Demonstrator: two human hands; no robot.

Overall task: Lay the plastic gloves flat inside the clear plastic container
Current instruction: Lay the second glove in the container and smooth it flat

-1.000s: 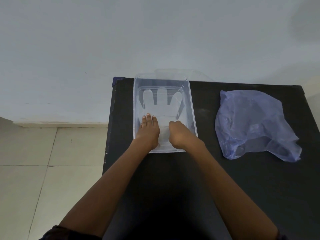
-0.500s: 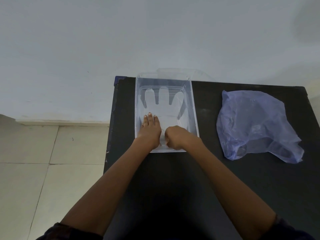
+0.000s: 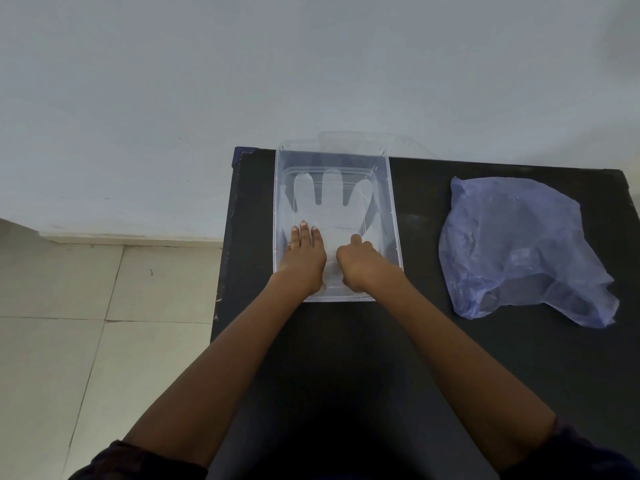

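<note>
A clear plastic container [image 3: 390, 202] stands on the black table, its long side running away from me. A translucent plastic glove [image 3: 332, 206] lies spread on its floor, fingers pointing to the far end. My left hand [image 3: 304, 252] rests flat on the glove's near left part, fingers stretched forward. My right hand [image 3: 358, 259] sits beside it on the cuff area with the fingers curled and one finger pointing forward. Both hands are inside the container and hide the glove's near end.
A crumpled blue plastic bag [image 3: 516, 244] lies on the black table [image 3: 433, 341] to the right. A clear lid [image 3: 360, 142] leans behind the container against the white wall. The table's left edge drops to a tiled floor [image 3: 86, 323].
My right hand has uncurled slightly, one finger now reaching forward over the glove. My left hand has stayed flat in the same place.
</note>
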